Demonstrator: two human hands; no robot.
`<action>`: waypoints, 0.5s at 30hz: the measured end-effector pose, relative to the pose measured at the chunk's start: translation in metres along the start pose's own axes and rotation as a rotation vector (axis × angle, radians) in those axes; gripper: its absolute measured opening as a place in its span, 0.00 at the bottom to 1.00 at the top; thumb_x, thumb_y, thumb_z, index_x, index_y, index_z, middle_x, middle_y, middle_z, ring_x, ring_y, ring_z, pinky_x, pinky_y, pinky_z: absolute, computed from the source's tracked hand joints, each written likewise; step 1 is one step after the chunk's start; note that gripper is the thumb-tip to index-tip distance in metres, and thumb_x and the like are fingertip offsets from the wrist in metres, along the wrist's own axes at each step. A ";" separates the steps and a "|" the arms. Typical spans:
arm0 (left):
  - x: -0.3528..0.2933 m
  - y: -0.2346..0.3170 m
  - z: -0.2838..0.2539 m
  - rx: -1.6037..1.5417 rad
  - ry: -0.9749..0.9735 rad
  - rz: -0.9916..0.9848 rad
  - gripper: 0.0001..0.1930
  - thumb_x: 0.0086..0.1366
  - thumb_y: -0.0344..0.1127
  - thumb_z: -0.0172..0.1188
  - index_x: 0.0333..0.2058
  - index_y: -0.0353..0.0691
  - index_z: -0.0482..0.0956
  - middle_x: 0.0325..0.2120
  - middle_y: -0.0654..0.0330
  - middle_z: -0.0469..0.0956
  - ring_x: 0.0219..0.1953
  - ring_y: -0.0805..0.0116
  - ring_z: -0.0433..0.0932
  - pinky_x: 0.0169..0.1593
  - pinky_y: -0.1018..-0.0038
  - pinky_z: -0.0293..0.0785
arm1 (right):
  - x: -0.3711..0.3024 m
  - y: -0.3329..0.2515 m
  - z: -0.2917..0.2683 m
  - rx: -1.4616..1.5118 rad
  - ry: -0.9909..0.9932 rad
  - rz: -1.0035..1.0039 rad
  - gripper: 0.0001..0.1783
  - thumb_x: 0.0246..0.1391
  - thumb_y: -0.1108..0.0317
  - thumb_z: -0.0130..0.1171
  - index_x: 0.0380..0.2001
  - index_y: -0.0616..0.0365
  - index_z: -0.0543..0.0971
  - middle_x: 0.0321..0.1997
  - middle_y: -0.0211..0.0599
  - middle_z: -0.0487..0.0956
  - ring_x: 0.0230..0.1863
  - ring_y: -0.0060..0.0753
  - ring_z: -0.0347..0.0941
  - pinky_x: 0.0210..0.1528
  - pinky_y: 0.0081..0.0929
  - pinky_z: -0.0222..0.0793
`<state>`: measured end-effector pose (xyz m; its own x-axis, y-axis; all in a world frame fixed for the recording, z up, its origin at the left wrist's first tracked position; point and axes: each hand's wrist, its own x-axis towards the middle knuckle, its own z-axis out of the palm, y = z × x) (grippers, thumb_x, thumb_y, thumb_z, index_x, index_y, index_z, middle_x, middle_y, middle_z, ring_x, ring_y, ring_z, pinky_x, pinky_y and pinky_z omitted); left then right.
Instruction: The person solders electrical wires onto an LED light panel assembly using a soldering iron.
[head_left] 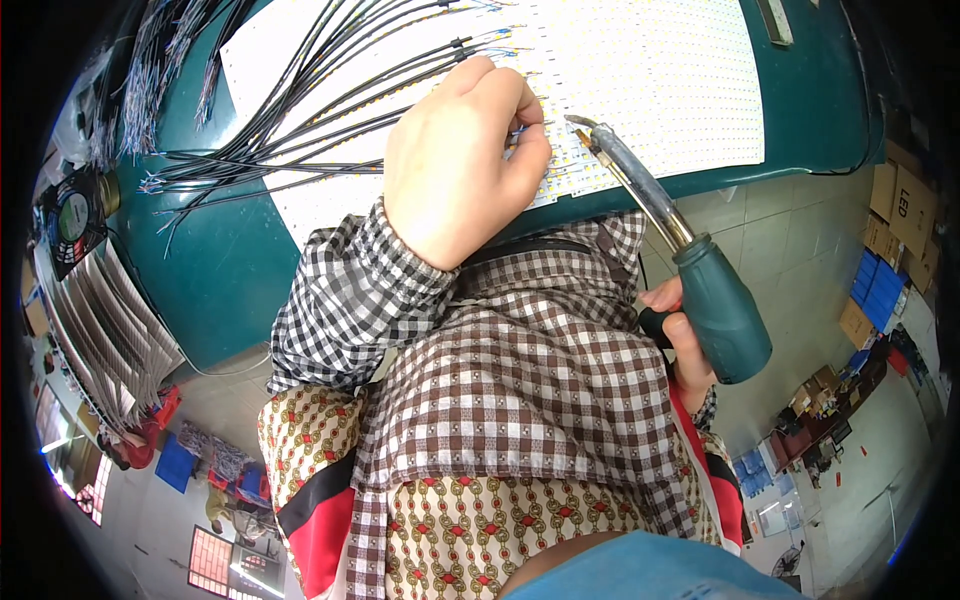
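Note:
My left hand [460, 160] rests over a white circuit board sheet [690, 90] dotted with rows of small yellow parts. Its thumb and forefinger are pinched on the thin wire end of a black cable; the very tip is mostly hidden by the fingers. Several black cables [330, 110] fan out to the left, some with blue and white wire ends along the board. In my right hand [685, 340], partly hidden behind its green body, is a soldering iron [725, 310]. Its bent tip points up-left, just right of my left fingertips, over the board.
The green table [220, 290] lies under the board, with more cable bundles [160, 70] at its left edge. A small fan [75, 220] and a stack of pale panels [100, 330] stand left. Cardboard boxes [905, 210] and blue bins [875, 285] are far right.

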<state>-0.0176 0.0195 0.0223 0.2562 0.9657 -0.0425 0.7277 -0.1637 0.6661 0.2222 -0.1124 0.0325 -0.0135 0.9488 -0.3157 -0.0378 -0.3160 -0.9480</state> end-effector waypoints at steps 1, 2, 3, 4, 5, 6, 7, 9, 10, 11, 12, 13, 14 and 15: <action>0.000 0.001 0.000 -0.008 -0.006 -0.007 0.04 0.53 0.30 0.62 0.26 0.41 0.76 0.24 0.58 0.73 0.27 0.56 0.76 0.31 0.63 0.72 | 0.000 -0.001 0.001 0.008 0.009 0.019 0.20 0.46 0.74 0.73 0.41 0.70 0.77 0.33 0.39 0.81 0.36 0.32 0.80 0.44 0.29 0.79; 0.000 0.001 0.000 -0.008 -0.006 -0.007 0.04 0.53 0.30 0.62 0.26 0.41 0.76 0.24 0.58 0.73 0.27 0.56 0.76 0.31 0.63 0.72 | 0.000 -0.001 0.000 0.008 0.009 0.019 0.20 0.46 0.74 0.73 0.41 0.70 0.77 0.33 0.39 0.81 0.36 0.32 0.80 0.44 0.29 0.79; 0.000 0.000 0.000 0.000 -0.003 -0.005 0.04 0.53 0.30 0.62 0.26 0.41 0.76 0.24 0.58 0.73 0.28 0.56 0.76 0.32 0.63 0.72 | 0.000 -0.001 0.000 0.007 0.002 0.011 0.19 0.46 0.74 0.72 0.41 0.70 0.77 0.33 0.40 0.81 0.36 0.33 0.80 0.44 0.30 0.79; 0.000 0.000 0.000 0.009 -0.001 -0.003 0.04 0.53 0.30 0.62 0.26 0.41 0.76 0.24 0.58 0.73 0.28 0.56 0.76 0.32 0.64 0.73 | 0.001 -0.001 0.000 0.007 -0.005 0.002 0.19 0.47 0.74 0.72 0.41 0.70 0.77 0.33 0.40 0.81 0.36 0.33 0.80 0.44 0.30 0.79; 0.000 0.000 0.000 0.010 0.001 -0.002 0.04 0.53 0.30 0.62 0.26 0.41 0.76 0.24 0.58 0.73 0.28 0.56 0.76 0.32 0.64 0.73 | 0.000 -0.003 0.001 0.008 -0.005 0.000 0.19 0.47 0.74 0.72 0.41 0.70 0.77 0.33 0.40 0.81 0.36 0.33 0.80 0.44 0.30 0.79; -0.001 0.000 0.000 0.020 -0.002 -0.002 0.03 0.54 0.29 0.62 0.27 0.40 0.77 0.24 0.60 0.73 0.26 0.62 0.76 0.29 0.69 0.72 | 0.000 -0.006 0.002 -0.025 -0.006 0.027 0.18 0.52 0.67 0.67 0.39 0.70 0.75 0.34 0.42 0.78 0.37 0.36 0.77 0.45 0.34 0.77; 0.000 -0.001 0.000 0.030 -0.005 0.000 0.03 0.54 0.29 0.63 0.27 0.38 0.78 0.24 0.61 0.73 0.25 0.69 0.75 0.27 0.75 0.71 | 0.000 -0.008 0.004 -0.056 -0.006 0.051 0.20 0.57 0.59 0.61 0.38 0.69 0.74 0.35 0.43 0.75 0.38 0.39 0.75 0.45 0.38 0.75; 0.000 -0.001 0.001 0.031 -0.004 0.002 0.03 0.54 0.29 0.63 0.27 0.38 0.78 0.24 0.61 0.73 0.25 0.69 0.75 0.27 0.75 0.71 | -0.002 -0.004 0.005 -0.034 0.018 0.034 0.20 0.57 0.59 0.61 0.37 0.69 0.74 0.34 0.43 0.75 0.38 0.39 0.75 0.45 0.38 0.74; 0.000 -0.001 0.001 0.028 -0.005 -0.001 0.03 0.54 0.29 0.63 0.28 0.38 0.78 0.24 0.61 0.74 0.25 0.69 0.75 0.27 0.75 0.71 | -0.002 -0.003 0.005 -0.015 0.040 0.023 0.20 0.57 0.58 0.61 0.37 0.70 0.74 0.34 0.43 0.75 0.38 0.39 0.75 0.44 0.38 0.74; 0.000 -0.001 0.000 0.030 -0.003 0.002 0.03 0.54 0.29 0.63 0.28 0.38 0.78 0.24 0.61 0.74 0.25 0.69 0.75 0.27 0.75 0.71 | -0.001 -0.004 0.006 -0.014 0.040 0.019 0.20 0.57 0.58 0.61 0.37 0.70 0.74 0.34 0.43 0.75 0.38 0.39 0.75 0.44 0.38 0.74; 0.000 -0.001 0.000 0.031 0.000 0.001 0.03 0.54 0.29 0.63 0.28 0.38 0.78 0.24 0.61 0.74 0.25 0.69 0.75 0.27 0.75 0.71 | 0.000 -0.005 0.006 -0.013 0.036 0.012 0.21 0.57 0.58 0.61 0.37 0.69 0.74 0.34 0.43 0.75 0.37 0.40 0.75 0.44 0.38 0.74; 0.000 -0.001 -0.001 0.032 0.002 0.001 0.03 0.54 0.29 0.63 0.28 0.38 0.78 0.24 0.61 0.74 0.25 0.69 0.75 0.27 0.75 0.71 | 0.000 -0.005 0.006 -0.011 0.031 0.004 0.21 0.57 0.57 0.61 0.37 0.69 0.74 0.33 0.43 0.75 0.37 0.40 0.75 0.43 0.38 0.74; 0.000 0.000 -0.002 0.036 0.005 0.004 0.03 0.54 0.29 0.63 0.28 0.38 0.78 0.24 0.61 0.74 0.25 0.69 0.75 0.27 0.75 0.71 | 0.000 -0.005 0.007 -0.008 0.031 0.000 0.21 0.57 0.57 0.61 0.37 0.69 0.74 0.33 0.43 0.75 0.37 0.40 0.75 0.43 0.38 0.74; -0.001 0.000 -0.003 0.040 -0.002 -0.001 0.03 0.54 0.29 0.63 0.28 0.38 0.78 0.25 0.61 0.74 0.26 0.69 0.76 0.28 0.75 0.72 | 0.001 -0.006 0.009 -0.011 0.040 -0.014 0.21 0.57 0.57 0.61 0.37 0.69 0.74 0.33 0.43 0.75 0.36 0.40 0.75 0.43 0.38 0.74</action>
<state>-0.0200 0.0197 0.0245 0.2566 0.9654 -0.0453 0.7529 -0.1703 0.6357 0.2136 -0.1099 0.0380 0.0271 0.9525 -0.3033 -0.0265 -0.3026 -0.9527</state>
